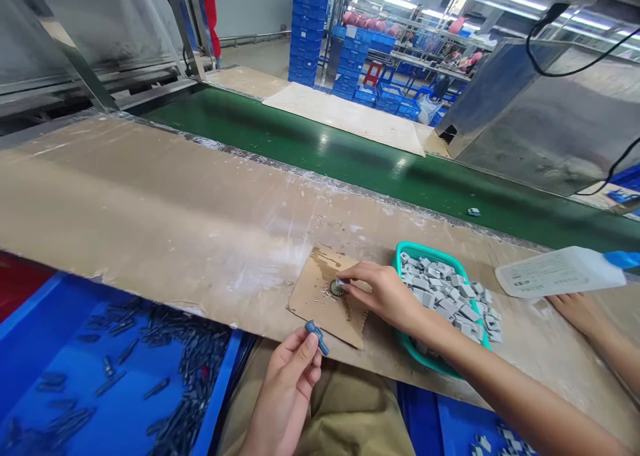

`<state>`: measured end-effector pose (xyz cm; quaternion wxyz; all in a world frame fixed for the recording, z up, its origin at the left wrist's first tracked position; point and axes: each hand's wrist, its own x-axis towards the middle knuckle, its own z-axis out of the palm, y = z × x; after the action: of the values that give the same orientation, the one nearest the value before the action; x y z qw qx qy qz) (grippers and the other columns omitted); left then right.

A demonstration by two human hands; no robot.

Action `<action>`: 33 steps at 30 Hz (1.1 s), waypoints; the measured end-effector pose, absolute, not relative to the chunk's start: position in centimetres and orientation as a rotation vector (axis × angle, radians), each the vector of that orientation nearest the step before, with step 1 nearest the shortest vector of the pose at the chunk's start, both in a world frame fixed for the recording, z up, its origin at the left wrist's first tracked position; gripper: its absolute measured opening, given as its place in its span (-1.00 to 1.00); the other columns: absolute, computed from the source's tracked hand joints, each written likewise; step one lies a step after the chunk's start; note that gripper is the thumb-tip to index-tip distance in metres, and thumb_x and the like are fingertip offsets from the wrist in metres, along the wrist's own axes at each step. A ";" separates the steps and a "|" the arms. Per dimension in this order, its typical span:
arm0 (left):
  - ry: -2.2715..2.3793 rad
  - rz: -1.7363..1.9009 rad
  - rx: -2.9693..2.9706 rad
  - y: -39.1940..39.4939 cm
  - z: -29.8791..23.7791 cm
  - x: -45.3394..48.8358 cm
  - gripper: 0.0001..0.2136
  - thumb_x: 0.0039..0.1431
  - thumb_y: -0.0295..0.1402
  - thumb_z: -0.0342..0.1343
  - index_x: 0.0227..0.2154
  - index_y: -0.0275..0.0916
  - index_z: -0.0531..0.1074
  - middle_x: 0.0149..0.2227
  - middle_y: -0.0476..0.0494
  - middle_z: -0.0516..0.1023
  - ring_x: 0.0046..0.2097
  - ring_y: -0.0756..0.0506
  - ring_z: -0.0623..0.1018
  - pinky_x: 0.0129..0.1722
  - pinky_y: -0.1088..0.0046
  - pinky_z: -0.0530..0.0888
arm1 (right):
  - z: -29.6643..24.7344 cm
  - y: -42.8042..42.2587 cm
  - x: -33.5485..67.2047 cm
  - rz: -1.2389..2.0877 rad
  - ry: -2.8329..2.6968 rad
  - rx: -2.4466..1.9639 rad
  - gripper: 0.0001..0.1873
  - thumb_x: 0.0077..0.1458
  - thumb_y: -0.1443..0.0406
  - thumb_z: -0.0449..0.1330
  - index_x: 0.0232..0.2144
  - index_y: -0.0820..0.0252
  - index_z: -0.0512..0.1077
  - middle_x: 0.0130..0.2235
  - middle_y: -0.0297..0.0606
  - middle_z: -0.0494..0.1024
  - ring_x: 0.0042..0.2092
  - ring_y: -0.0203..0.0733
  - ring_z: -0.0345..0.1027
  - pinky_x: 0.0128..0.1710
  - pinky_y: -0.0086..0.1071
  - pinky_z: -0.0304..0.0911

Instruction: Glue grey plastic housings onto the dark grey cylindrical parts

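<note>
My left hand holds a small dark blue plastic piece between thumb and fingers, above the table's front edge. My right hand is pinched on a small grey piece, mostly hidden by the fingertips. It is held at a round, dark, cap-like dish on a cardboard sheet. The cardboard has wet-looking stains and small crumbs around the dish. Beside my right forearm stands a green basket filled with grey plastic blocks; more blocks lie against its right side.
A blue bin of dark blue pieces sits at lower left, another blue bin at lower right. A white bottle with a blue top is near another person's hand. Beyond the table runs a green conveyor belt.
</note>
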<state>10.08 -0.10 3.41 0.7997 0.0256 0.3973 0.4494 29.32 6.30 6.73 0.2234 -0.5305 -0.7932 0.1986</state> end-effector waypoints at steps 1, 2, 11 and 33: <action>0.859 0.965 0.052 0.1 3.4 10.1 -0.67 -0.29 -0.40 0.42 -0.42 -0.38 0.45 -0.47 -0.04 0.39 -0.50 0.11 0.34 -0.61 0.72 0.34 | 6.6 6.3 29.3 0.539 -2.199 -1.462 -0.79 0.09 0.40 0.12 -0.21 0.18 0.48 -0.24 -0.21 0.56 -0.19 -0.14 0.43 -0.18 -0.29 0.32; 0.864 0.962 0.044 0.2 3.4 10.1 -0.65 -0.32 -0.40 0.43 -0.43 -0.38 0.45 -0.48 -0.03 0.39 -0.50 0.12 0.34 -0.61 0.72 0.34 | 6.4 6.3 29.3 0.530 -2.212 -1.458 -0.79 0.09 0.40 0.12 -0.21 0.18 0.48 -0.25 -0.21 0.56 -0.19 -0.14 0.43 -0.18 -0.29 0.33; 0.785 0.951 0.062 0.4 3.6 9.7 -0.69 -0.23 -0.40 0.40 -0.39 -0.33 0.44 -0.45 -0.11 0.47 -0.41 0.02 0.47 -0.45 0.63 0.47 | 6.0 6.3 29.4 0.547 -2.201 -1.455 -0.77 0.10 0.39 0.12 -0.18 0.19 0.47 -0.26 -0.18 0.56 -0.22 -0.14 0.44 -0.20 -0.28 0.34; 0.776 1.177 0.547 1.9 3.0 12.0 -0.79 -0.11 -0.33 0.33 -0.39 -0.29 0.51 -0.29 -0.14 0.53 -0.28 -0.03 0.51 -0.23 0.56 0.50 | 10.1 2.8 28.5 1.465 -1.023 -1.352 -0.77 -0.08 0.29 0.33 -0.28 0.12 0.51 -0.34 -0.31 0.57 -0.34 -0.34 0.44 -0.27 -0.49 0.35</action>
<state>12.01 1.95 2.99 0.7275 0.2484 0.3523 0.5338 28.51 2.80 10.11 0.4353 -0.5430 -0.4112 0.5887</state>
